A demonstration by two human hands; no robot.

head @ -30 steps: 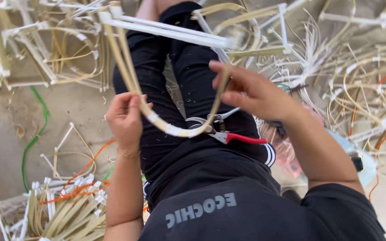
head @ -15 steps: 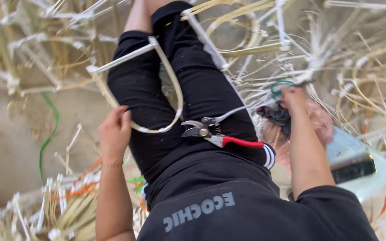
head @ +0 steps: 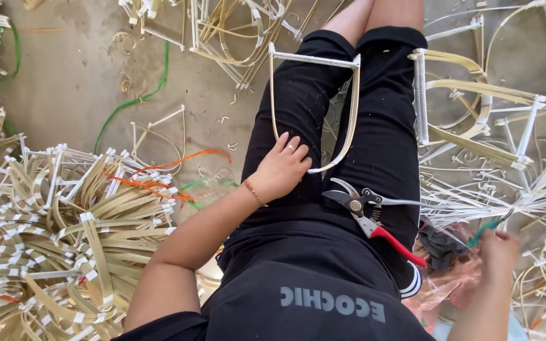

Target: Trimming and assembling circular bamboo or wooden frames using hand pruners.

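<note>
A heap of finished frames [head: 64, 233] lies at the left, bent cane strips bound with white tape. The left hand [head: 282, 170] now rests flat and open on the thigh, fingertips touching the curved bottom of the U-shaped frame [head: 314, 107]. A second ago both hands held that frame up in the air; now it lies on the lap across the black trousers, its straight bar toward the knees, and neither hand grips it. The shears [head: 371, 215], red-handled, lie on the right thigh just beside the frame, as they did before. The right hand [head: 499, 249] has left the frame and reached out to the loose strips [head: 532, 189] at the right, closed on a green strip [head: 485, 230]. This suggests the frame is set aside while more material is fetched.
</note>
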